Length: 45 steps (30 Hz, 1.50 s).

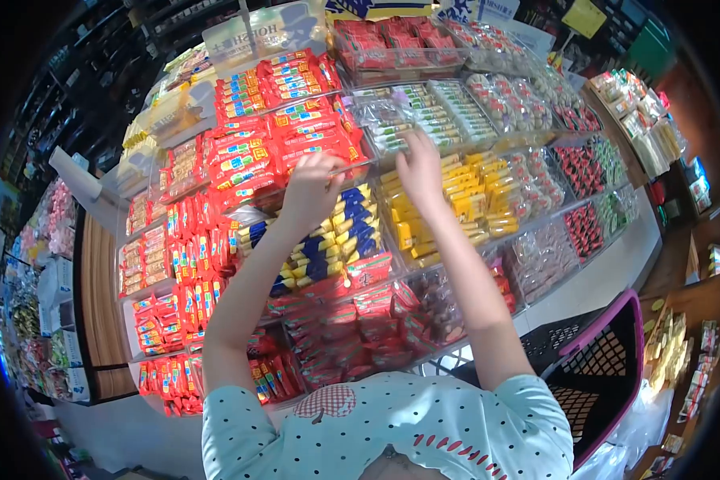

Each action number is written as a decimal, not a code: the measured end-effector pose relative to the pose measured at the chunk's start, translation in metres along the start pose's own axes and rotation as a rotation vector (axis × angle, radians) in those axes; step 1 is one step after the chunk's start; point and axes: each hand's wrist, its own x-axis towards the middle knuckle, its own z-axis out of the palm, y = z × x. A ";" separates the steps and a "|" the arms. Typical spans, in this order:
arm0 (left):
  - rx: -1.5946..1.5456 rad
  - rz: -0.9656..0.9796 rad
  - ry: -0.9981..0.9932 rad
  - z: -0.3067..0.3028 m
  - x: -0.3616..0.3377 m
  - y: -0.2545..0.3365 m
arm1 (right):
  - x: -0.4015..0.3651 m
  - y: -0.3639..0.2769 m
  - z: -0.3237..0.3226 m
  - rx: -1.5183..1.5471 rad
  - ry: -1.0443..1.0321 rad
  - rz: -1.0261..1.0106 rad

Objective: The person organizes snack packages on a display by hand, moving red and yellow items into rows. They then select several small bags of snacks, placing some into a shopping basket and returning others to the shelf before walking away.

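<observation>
Both my arms reach up over a tiered display of clear bins full of wrapped snacks. My left hand (312, 186) rests with bent fingers on the front edge of a bin of red packets (296, 132), just above blue and yellow packets (340, 236). My right hand (418, 164) reaches into the bin of green and white packets (424, 112), above yellow packets (464, 196). Whether either hand holds a packet is hidden by the fingers.
A black and magenta shopping basket (592, 360) stands at my lower right. More red packets (176, 264) fill the bins on the left, and dark red ones (344, 328) sit low in front. Shelves with goods (640, 112) stand at the far right.
</observation>
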 end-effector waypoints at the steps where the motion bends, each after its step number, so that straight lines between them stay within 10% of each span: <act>1: -0.019 -0.016 -0.003 0.000 -0.005 0.000 | 0.018 0.007 0.013 -0.163 -0.034 -0.062; 7: -0.114 -0.115 0.002 -0.010 -0.024 0.000 | 0.070 0.036 0.057 -0.557 -0.296 -0.295; 12: -0.110 -0.126 0.054 -0.008 -0.019 -0.006 | 0.081 0.052 0.047 -0.530 -0.051 -0.383; 16: -0.250 -0.274 0.051 0.003 -0.001 0.006 | 0.059 0.023 -0.016 -0.069 0.150 0.034; 18: -0.572 -0.295 0.117 0.016 0.014 0.030 | 0.032 0.019 -0.045 0.749 0.267 0.369; 24: -0.989 -0.306 -0.167 0.086 0.036 0.105 | -0.082 -0.011 -0.120 1.193 0.370 0.754; 30: -1.272 -0.482 -0.550 0.166 -0.014 0.172 | -0.179 0.019 -0.163 0.995 0.547 0.928; 32: -1.314 -0.513 -0.534 0.183 -0.033 0.200 | -0.204 0.027 -0.177 0.507 0.468 0.932; 37: -0.822 -0.256 -0.619 0.214 -0.070 0.228 | -0.267 0.063 -0.195 0.364 0.565 0.963; 45: -0.636 -0.190 -0.613 0.219 -0.108 0.198 | -0.261 0.072 -0.205 -0.672 0.261 0.574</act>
